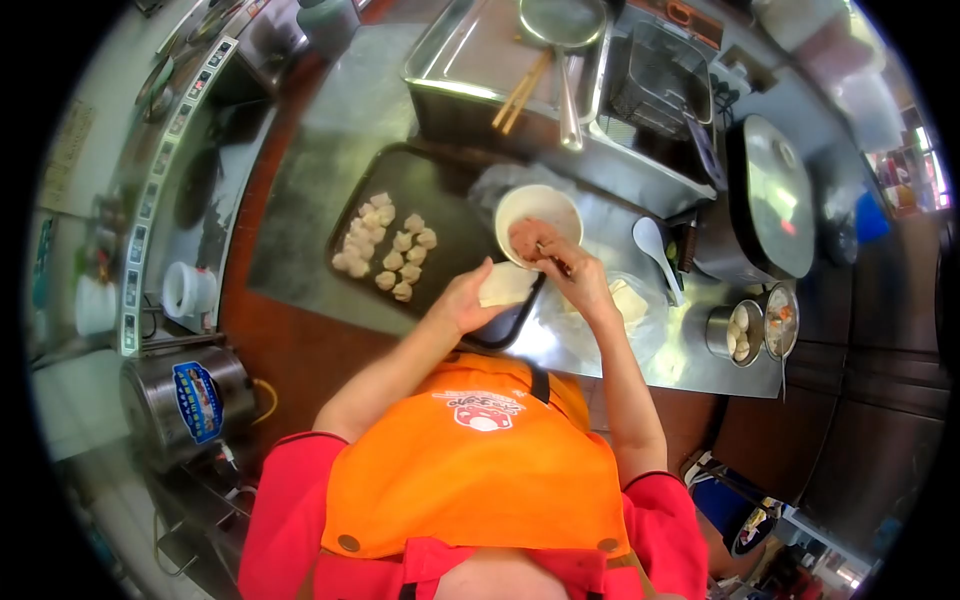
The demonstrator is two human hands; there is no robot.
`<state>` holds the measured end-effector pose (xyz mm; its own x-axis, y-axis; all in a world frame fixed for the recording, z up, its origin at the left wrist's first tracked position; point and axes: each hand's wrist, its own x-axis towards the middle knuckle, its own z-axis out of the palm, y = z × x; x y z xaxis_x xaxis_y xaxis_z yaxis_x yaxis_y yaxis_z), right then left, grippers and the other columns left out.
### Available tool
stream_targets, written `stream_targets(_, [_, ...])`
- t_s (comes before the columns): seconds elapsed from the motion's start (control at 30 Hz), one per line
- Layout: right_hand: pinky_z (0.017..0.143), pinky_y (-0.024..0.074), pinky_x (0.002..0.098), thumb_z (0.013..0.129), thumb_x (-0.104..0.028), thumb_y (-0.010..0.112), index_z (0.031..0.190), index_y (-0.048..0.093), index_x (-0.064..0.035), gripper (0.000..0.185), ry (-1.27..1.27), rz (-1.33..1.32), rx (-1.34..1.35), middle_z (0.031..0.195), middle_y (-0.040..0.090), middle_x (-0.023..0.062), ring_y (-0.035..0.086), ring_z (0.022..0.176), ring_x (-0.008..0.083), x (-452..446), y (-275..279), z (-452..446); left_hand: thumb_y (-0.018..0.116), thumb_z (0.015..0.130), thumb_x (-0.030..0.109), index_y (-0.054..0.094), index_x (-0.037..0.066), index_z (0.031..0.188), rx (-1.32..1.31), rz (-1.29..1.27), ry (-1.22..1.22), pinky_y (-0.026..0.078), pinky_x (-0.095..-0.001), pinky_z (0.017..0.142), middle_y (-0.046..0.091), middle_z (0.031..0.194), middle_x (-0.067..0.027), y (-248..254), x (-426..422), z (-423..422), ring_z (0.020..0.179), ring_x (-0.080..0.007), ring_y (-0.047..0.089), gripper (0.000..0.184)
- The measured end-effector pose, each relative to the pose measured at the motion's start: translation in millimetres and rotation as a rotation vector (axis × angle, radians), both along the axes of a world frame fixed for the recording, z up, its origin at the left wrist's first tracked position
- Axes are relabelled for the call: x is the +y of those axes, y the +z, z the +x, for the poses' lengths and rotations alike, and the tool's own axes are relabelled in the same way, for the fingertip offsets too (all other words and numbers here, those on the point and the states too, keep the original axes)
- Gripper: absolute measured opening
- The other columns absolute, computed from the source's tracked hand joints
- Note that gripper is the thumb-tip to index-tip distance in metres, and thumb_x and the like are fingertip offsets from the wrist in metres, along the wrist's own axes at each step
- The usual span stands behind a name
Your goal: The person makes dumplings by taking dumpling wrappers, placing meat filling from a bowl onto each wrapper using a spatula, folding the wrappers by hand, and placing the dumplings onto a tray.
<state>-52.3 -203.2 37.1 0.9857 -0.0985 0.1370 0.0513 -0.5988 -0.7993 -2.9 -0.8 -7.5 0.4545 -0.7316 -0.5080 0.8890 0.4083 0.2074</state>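
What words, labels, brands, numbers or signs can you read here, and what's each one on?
Nothing can be read with certainty.
Lettering around the red-and-white logo on the orange apron: too small and blurred.
Print on the blue label on the steel container at left: too blurred.
Faint marks on the left wall: too blurred to tell if they're words.

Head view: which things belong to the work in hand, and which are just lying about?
In the job:
dough wrapper, held in the left hand
pink filling, at the right hand
white bowl, holding the filling
dark tray, bearing dumplings

Apparently just lying about:
chopsticks
long-handled strainer
white spoon
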Motion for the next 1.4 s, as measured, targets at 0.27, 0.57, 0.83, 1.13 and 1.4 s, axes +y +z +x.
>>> stream_targets(0.27, [0.077,0.0487,0.0338,0.087,-0.008,0.060,0.101,0.064,-0.0001,0.017,-0.125,-0.033,-0.069,0.102,0.062,0.0137,0.061,0.087,0.0298,1,17,-22,0.049,0.096,0.029,0.045,-0.007,0.124,0.037,0.000,0.010,0.040,-0.0487,0.101,0.052,0.125,-0.0215,-11,11,-4,0.117,-0.0353,0.051,0.046])
stream_targets(0.57, [0.061,0.0467,0.0242,0.089,-0.003,0.058,0.098,0.063,0.0026,0.012,-0.237,0.050,-0.115,0.094,0.061,0.0068,0.057,0.067,0.0118,-44,32,0,0.051,0.095,0.029,0.048,-0.004,0.122,0.052,-0.050,0.019,0.042,-0.0491,0.099,0.055,0.123,-0.0191,-13,10,-8,0.116,-0.0334,0.053,0.043])
stream_targets(0.83, [0.061,0.0479,0.0276,0.088,-0.006,0.059,0.097,0.063,0.0025,0.013,-0.208,0.016,-0.036,0.093,0.061,0.0116,0.060,0.067,0.0168,-39,-2,2,0.051,0.095,0.030,0.050,-0.002,0.121,0.048,-0.084,0.024,0.043,-0.0492,0.098,0.057,0.121,-0.0177,-21,11,-10,0.114,-0.0322,0.054,0.041])
stream_targets(1.13, [0.061,0.0471,0.0289,0.090,-0.008,0.057,0.096,0.063,0.0030,0.014,-0.205,-0.041,-0.124,0.088,0.060,0.0113,0.058,0.062,0.0190,-38,11,19,0.046,0.097,0.031,0.044,-0.006,0.126,0.025,-0.039,0.012,0.041,-0.0463,0.101,0.052,0.127,-0.0203,-11,11,-9,0.119,-0.0330,0.050,0.047])
stream_targets(1.4, [0.062,0.0478,0.0264,0.087,-0.003,0.059,0.096,0.064,0.0030,0.011,-0.205,0.140,0.059,0.091,0.062,0.0100,0.060,0.066,0.0150,-15,42,-18,0.045,0.098,0.031,0.043,-0.006,0.127,0.018,-0.070,0.013,0.040,-0.0452,0.102,0.051,0.128,-0.0201,-11,13,-9,0.119,-0.0324,0.050,0.048])
